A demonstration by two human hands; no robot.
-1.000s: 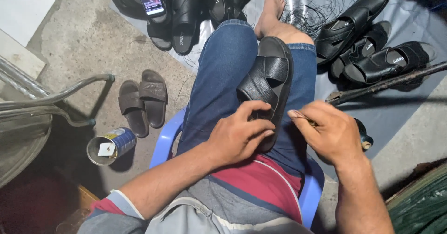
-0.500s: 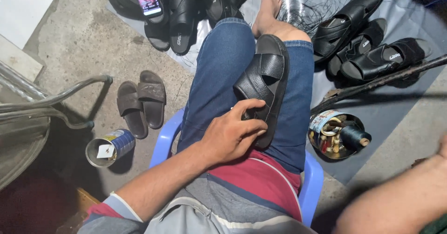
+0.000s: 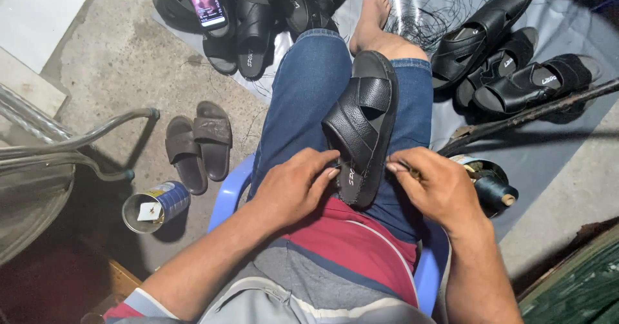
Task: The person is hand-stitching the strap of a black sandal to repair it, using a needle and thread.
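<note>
Black leather sandal (image 3: 361, 130) lying sole-down along the lap on blue jeans (image 3: 309, 98), left hand (image 3: 293, 188) resting at its heel edge with fingers loosely curled, right hand (image 3: 435, 185) fingers pinched narrow on something too small to identify, thread spool (image 3: 493, 192) just beside, more sandals (image 3: 509, 59) on the floor

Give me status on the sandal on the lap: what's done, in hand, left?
Done: cannot tell; finished stitches are too small to see. In hand: the black sandal lies on the thigh, left hand pressing its heel edge, right hand pinching something thin beside the sole, likely a needle or thread. A thread spool sits by the right wrist. Left: probably the other sandals on the sheet, though their state is unclear.
</note>
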